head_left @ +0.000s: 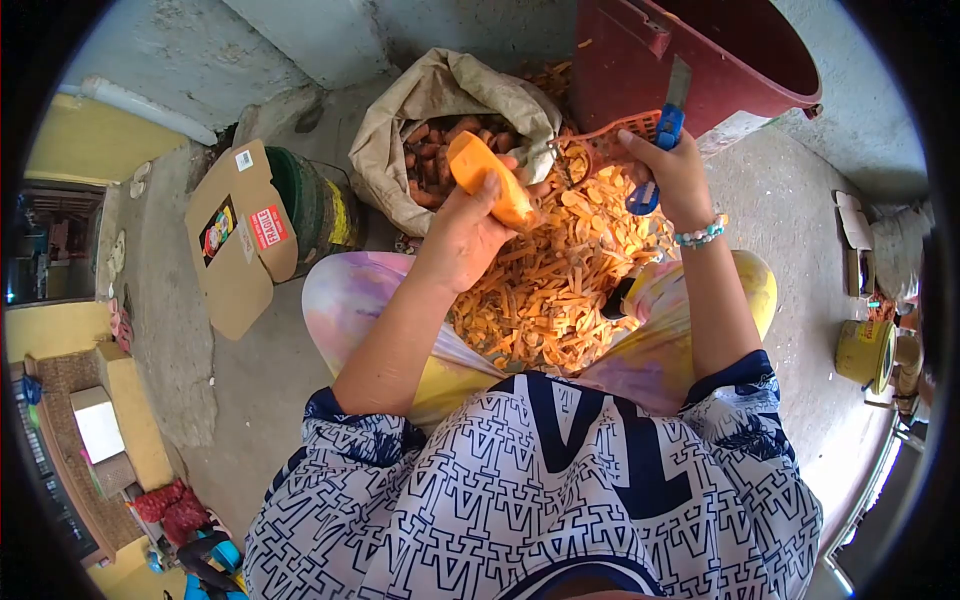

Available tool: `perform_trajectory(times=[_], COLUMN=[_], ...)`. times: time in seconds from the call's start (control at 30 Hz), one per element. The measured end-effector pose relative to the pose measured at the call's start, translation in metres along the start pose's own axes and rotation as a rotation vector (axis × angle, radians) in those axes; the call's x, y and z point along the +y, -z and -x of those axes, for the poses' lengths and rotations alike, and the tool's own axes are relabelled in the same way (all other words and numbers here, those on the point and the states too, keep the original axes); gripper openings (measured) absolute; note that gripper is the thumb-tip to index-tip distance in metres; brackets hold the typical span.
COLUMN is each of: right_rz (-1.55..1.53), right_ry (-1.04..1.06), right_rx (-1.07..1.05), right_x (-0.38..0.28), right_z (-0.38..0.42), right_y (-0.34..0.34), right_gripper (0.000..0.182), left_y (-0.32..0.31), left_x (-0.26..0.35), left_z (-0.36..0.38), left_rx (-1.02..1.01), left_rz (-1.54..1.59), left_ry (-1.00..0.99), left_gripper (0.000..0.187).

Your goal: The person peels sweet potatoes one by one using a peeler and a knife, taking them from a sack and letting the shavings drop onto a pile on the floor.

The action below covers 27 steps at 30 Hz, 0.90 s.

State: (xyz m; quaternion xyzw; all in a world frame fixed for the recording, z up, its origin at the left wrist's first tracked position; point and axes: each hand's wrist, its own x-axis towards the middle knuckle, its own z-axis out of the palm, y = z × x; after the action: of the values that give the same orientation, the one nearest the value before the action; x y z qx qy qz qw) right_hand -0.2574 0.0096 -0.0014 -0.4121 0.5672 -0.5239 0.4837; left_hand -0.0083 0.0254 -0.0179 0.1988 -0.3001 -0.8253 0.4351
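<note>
My left hand (468, 232) is wrapped round a peeled orange root vegetable (493, 183), which it holds tilted above the pile. In my right hand (672, 170) is a blue-handled cutter (671, 125) with its blade pointing up. The same hand is also at an orange-red slotted plastic piece (610, 138), and whether it grips this I cannot tell. Orange peelings (545, 295) are heaped on the floor between my legs. Beyond my left hand an open sack (385, 135) holds several unpeeled roots (430, 160).
A large dark red tub (635, 75) stands behind my right hand. To the left are a green bucket (315, 205) and a cardboard box (235, 240). A yellow bucket (862, 350) stands at the far right. The peelings reach my foot (617, 300).
</note>
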Motion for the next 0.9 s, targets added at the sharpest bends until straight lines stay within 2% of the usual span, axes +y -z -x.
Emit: perform_trajectory(times=[0.07,0.13,0.17,0.3,0.37,0.4,0.5,0.63,0.7,0.73,0.8,0.83,0.9], right_rz=[-0.017,-0.338,-0.384,-0.504,-0.537,-0.534,-0.578,-0.567,-0.577,-0.574,-0.407,-0.378,-0.376], right_ry=[-0.002,-0.043,-0.100,-0.228,-0.283,-0.282,-0.290,-0.257,-0.241,-0.243,-0.259,-0.267,-0.278], right_rx=[0.041,0.129,0.134,0.169,0.182,0.184,0.121,0.109,0.039,0.042,-0.129,-0.141,-0.172], right_x=[0.004,0.012,0.015,0.022,0.021,0.018,0.012,0.010,0.009,0.007,0.005,0.009,0.015], right_z=[0.003,0.009,0.014,0.028,0.030,0.031,0.032,0.029,0.023,0.020,0.016,0.013,0.009], right_y=[-0.002,-0.013,-0.018,-0.033,-0.035,-0.036,-0.036,-0.034,-0.026,-0.022,-0.015,-0.014,-0.014], right_gripper=[0.017,0.016,0.015,0.014,0.014,0.014,0.011,0.010,0.009,0.009,0.009,0.009,0.009], left_y=[0.000,0.000,0.010,0.008,-0.003,-0.001,0.003,-0.007,0.004,0.005,0.005,0.007,0.006], left_x=[0.002,0.004,0.007,0.009,0.010,0.009,0.011,0.009,0.013,0.014,0.014,0.010,0.005], left_z=[-0.001,-0.004,-0.007,-0.009,-0.009,-0.009,-0.006,-0.003,-0.002,0.000,0.004,0.004,0.006], left_rx=[0.079,0.217,0.246,0.245,0.344,0.341,0.211,0.157,0.060,0.059,-0.107,-0.112,-0.095], left_rz=[0.009,-0.575,-1.010,-0.937,-0.363,-0.359,0.064,0.123,-0.193,-0.188,-0.507,-0.463,-0.441], left_ry=[-0.003,-0.226,-0.338,-0.433,-0.304,-0.303,-0.120,-0.059,0.131,0.133,0.343,0.401,0.388], left_gripper=[0.039,0.039,0.035,0.034,0.033,0.033,0.038,0.041,0.046,0.046,0.051,0.053,0.053])
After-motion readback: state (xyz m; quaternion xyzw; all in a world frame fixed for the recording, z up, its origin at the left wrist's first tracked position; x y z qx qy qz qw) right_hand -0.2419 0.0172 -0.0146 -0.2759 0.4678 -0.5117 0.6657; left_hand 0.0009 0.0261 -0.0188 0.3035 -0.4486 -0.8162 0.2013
